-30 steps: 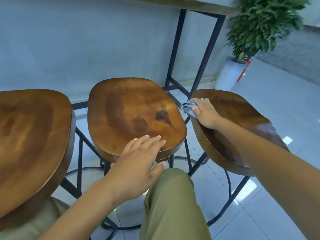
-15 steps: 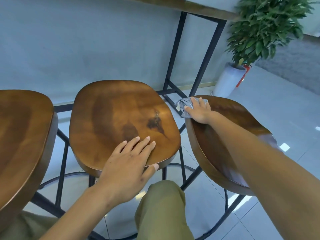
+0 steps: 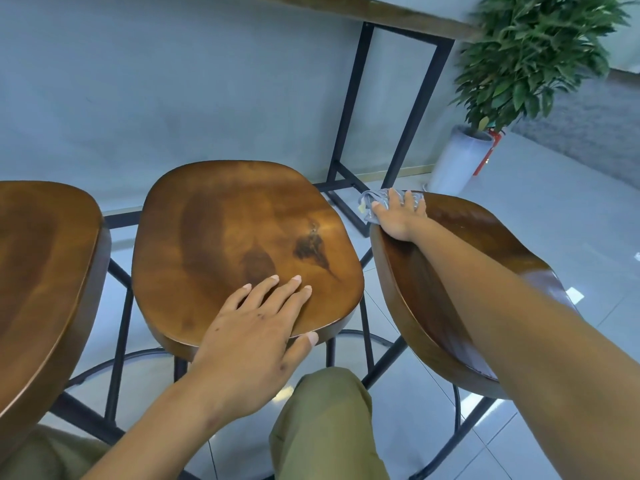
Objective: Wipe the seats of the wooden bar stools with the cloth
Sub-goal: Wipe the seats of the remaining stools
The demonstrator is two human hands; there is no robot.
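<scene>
Three wooden stools in a row, seats dark-stained. Right hand at far left corner of right stool seat, fingers spread flat, pressing grey cloth onto the wood — cloth bunched under the fingers, its edge overhanging the seat rim. Left hand laid palm-down on near edge of middle stool seat, fingers straight, thumb hooked over the front rim, gripping nothing else. Left stool seat untouched by either hand. Potted plant beyond, on tiled floor — beside black table frame.
</scene>
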